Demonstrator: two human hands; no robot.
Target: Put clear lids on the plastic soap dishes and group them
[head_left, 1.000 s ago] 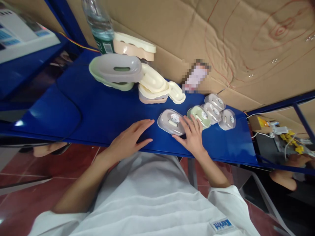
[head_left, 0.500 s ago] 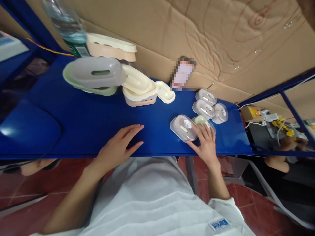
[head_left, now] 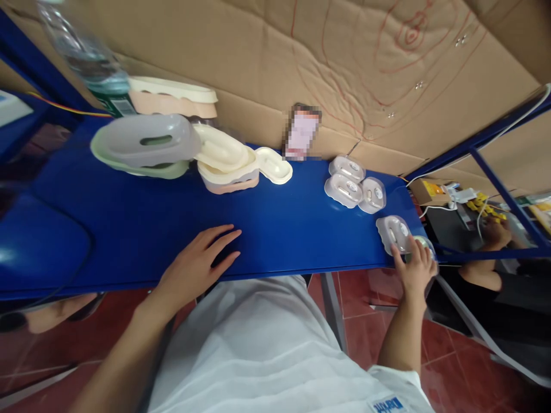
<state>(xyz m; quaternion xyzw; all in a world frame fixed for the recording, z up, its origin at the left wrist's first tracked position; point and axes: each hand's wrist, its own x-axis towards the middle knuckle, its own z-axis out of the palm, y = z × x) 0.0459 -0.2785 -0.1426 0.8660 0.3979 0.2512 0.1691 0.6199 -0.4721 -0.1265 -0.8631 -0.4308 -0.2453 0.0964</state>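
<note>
Hours are read from the middle of the view. A glossy blue table point(head_left: 284, 241) runs from nine to three, backed from ten to two by a cardboard wall point(head_left: 241, 46) with red lines. The right hand point(head_left: 415, 267), at four, spreads thumb and fingers over a grey box point(head_left: 392, 232) and a green box point(head_left: 425, 245) near the table's right end; I cannot tell whether it grips. The left hand point(head_left: 193, 261), at eight, is open, thumb apart from fingers. Trays point(head_left: 124, 140) and a bottle point(head_left: 97, 71) stand at ten, a blurred phone point(head_left: 302, 135) at one. Red tiles point(head_left: 357, 327) show at five; beyond the table, a co-worker's arm point(head_left: 482, 276) at four.
</note>
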